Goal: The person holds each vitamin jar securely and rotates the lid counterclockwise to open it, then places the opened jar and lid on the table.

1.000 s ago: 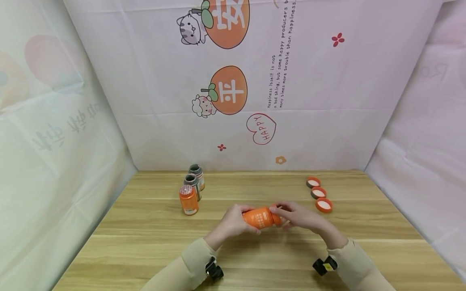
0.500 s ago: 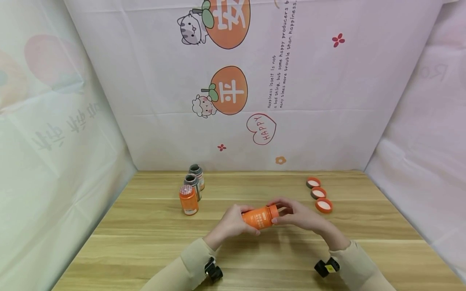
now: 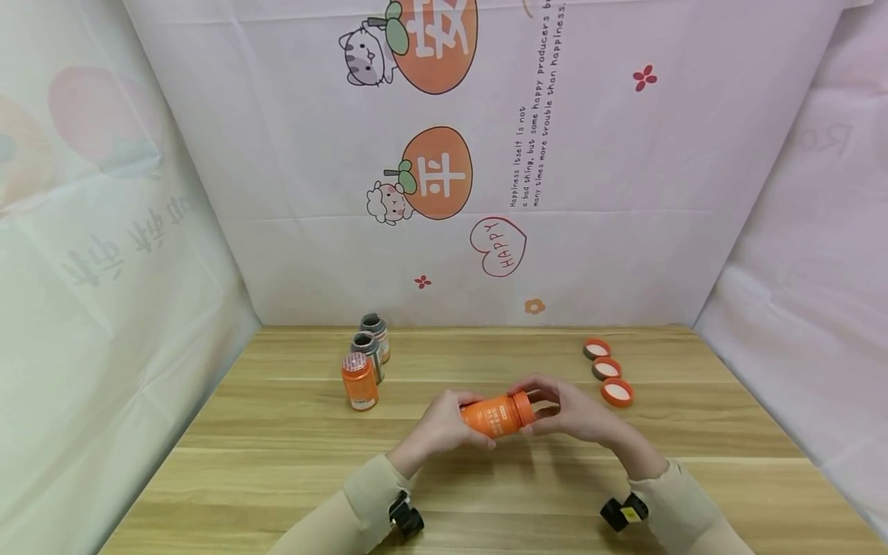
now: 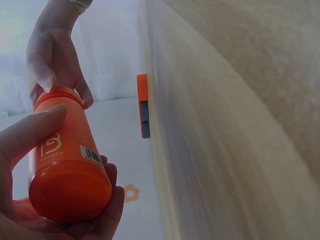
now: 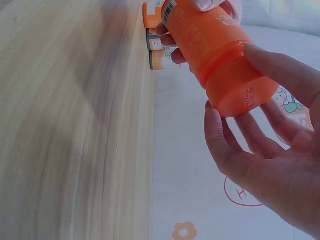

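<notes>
My left hand (image 3: 442, 424) grips an orange bottle (image 3: 487, 417) round its body, above the table, tilted with its capped end toward the right. In the left wrist view the thumb lies along the bottle (image 4: 67, 135) and the fingers wrap beneath its base. An orange screw cap (image 3: 524, 408) sits on the bottle's neck. Fingers and thumb of my right hand (image 3: 570, 408) curl round that cap. Seen from the right wrist, thumb and fingertips touch opposite sides of the cap (image 5: 240, 92), while the palm stays apart from its top.
At the table's left back stand an orange bottle (image 3: 359, 385) with a patterned seal on top and two uncapped grey-necked bottles (image 3: 368, 356) behind it. Toward the right back, three orange-rimmed caps (image 3: 617, 391) lie in a row. White printed cloth (image 3: 312, 262) hangs behind and beside the wooden table (image 3: 277, 462).
My right hand's fingers have shifted round the cap, the thumb moving from its upper side to lower down. The left hand and bottle have stayed nearly still.
</notes>
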The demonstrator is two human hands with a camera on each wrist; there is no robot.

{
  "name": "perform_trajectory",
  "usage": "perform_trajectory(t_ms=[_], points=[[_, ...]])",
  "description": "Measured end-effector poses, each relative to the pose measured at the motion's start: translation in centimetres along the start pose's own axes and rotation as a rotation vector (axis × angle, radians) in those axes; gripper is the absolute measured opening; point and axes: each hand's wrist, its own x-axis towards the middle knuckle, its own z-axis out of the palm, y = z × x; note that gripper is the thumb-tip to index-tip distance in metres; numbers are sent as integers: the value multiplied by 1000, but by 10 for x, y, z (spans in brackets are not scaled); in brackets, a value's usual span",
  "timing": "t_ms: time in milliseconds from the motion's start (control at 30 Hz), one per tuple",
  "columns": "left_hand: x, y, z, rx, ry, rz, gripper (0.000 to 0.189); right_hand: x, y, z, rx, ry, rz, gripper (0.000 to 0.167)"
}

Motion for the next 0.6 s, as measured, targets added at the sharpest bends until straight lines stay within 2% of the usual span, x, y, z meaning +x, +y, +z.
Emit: perform_trajectory(t_ms=[133, 333, 600], points=[[-1, 0, 0, 9, -3, 6, 62, 0, 3, 1, -42, 18, -39, 49], [-1, -3, -2, 19, -17, 11, 59, 1, 6, 5, -119, 63, -144, 48], [-1, -1, -7, -49, -59, -22, 57, 0, 6, 7, -65, 94, -223, 49]])
